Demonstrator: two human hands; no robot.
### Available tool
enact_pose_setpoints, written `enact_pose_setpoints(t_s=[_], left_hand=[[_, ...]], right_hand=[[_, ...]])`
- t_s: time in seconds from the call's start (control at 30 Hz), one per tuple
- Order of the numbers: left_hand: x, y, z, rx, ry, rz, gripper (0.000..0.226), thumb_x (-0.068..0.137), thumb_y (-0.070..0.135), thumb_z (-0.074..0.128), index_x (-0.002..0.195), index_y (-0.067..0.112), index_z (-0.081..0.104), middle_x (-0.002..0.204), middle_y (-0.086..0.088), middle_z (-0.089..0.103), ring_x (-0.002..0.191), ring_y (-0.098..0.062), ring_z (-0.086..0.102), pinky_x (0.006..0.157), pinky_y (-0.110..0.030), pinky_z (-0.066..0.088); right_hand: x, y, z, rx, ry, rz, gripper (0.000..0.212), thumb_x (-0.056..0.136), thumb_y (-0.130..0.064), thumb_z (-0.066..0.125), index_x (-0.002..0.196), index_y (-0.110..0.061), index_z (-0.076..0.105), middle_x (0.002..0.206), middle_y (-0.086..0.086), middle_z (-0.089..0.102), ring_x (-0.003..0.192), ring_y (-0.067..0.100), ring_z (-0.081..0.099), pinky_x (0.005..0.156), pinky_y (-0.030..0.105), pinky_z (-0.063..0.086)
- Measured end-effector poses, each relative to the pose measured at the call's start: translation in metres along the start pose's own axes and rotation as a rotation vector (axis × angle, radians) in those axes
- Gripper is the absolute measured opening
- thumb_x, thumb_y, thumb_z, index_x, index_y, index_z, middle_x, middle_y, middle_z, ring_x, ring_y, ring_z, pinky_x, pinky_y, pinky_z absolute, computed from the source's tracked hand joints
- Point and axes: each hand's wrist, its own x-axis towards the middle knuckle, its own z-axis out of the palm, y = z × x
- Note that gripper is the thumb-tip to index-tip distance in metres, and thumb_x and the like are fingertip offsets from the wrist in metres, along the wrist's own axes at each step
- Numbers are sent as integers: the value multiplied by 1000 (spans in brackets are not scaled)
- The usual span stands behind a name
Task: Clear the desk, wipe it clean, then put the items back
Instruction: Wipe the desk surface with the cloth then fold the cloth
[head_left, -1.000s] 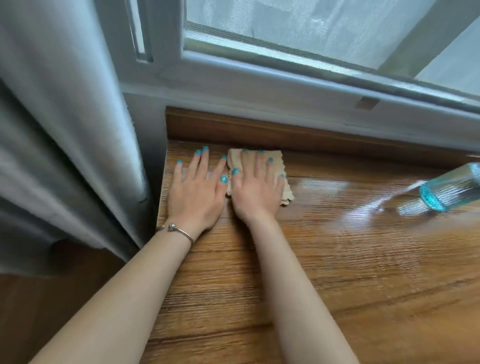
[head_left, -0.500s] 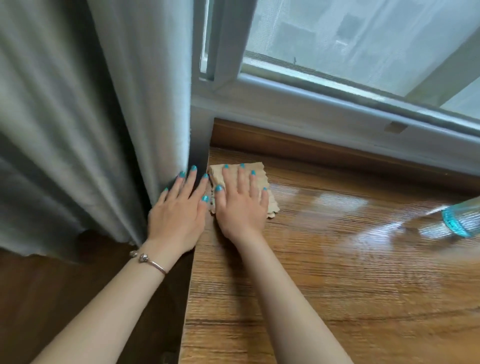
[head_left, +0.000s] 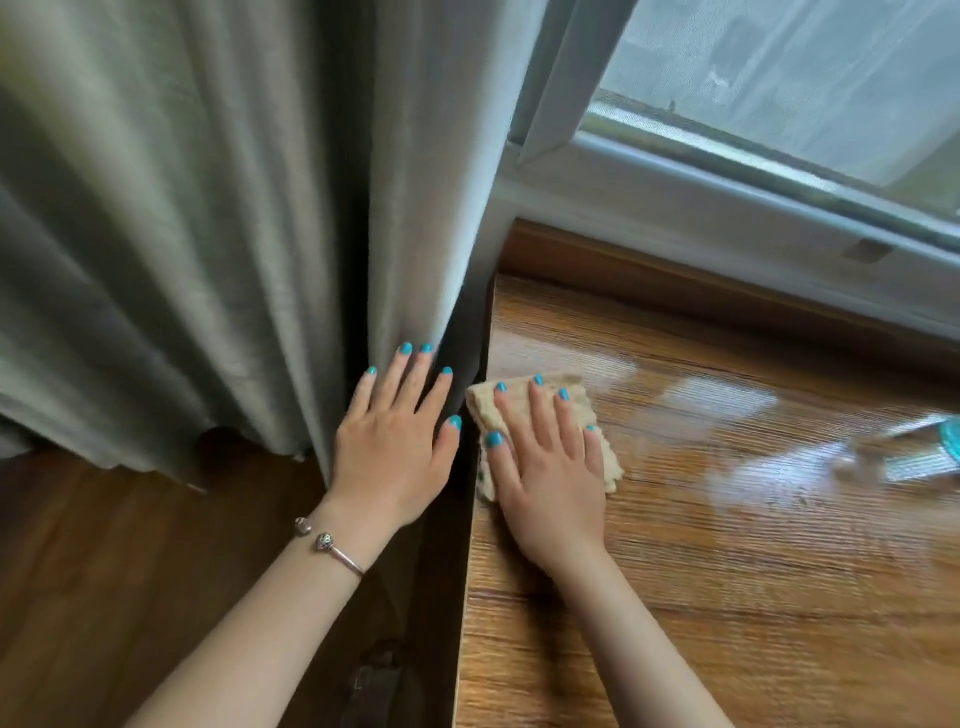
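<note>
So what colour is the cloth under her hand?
The cloth is light tan, almost beige; the head view shows it under the right hand.

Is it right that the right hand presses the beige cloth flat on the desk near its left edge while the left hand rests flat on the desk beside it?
Not quite. The head view shows the right hand pressing the cloth on the desk, but the left hand is off the desk, against the curtain.

The flat right hand (head_left: 545, 467) covered most of the folded beige cloth (head_left: 605, 439). A clear bottle with a turquoise band (head_left: 948, 452) was blurred and cut off by the right edge. A dark object on the brown wooden floor (head_left: 376, 680) was too dim to identify.
</note>
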Motion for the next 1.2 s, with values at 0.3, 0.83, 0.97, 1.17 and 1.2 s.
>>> enact_pose_setpoints(t_s=[0.3,0.83,0.97,1.17,1.2], left_hand=[[-57,30,2,-203,62,-63,63,95,49,14,153,26,23,161,-2,18,150,-18,7,120,-40,10],[-58,147,30,30,0,-7,63,94,38,-4,153,16,-6,162,-2,-9,149,-15,-10,121,-39,-5],[-59,149,27,81,-35,-35,56,102,41,8,154,26,-6,162,2,-11,149,-12,-10,120,-40,-6],[-55,158,28,67,-50,-70,57,98,57,17,152,42,7,163,2,-2,149,-13,-5,119,-41,-4],[-56,159,27,70,-51,-75,57,98,57,17,152,42,7,163,2,-2,149,-14,-5,119,-41,-4]], right_hand=[[-3,-3,4,62,23,-32,51,102,-51,17,151,-50,1,163,-10,-6,150,16,-9,121,46,-2],[-35,94,-6,101,-1,178,52,102,-47,16,152,-46,2,163,-10,-3,151,19,-7,119,48,-5],[-65,159,-12,81,-26,11,50,103,-47,18,151,-50,7,163,-13,-1,151,15,-5,119,45,-3],[-44,223,-23,45,43,418,52,102,-46,21,153,-42,11,164,-5,7,151,23,4,118,51,5],[-54,202,-19,35,32,321,52,102,-47,22,153,-43,10,164,-5,6,151,23,3,118,51,4]])
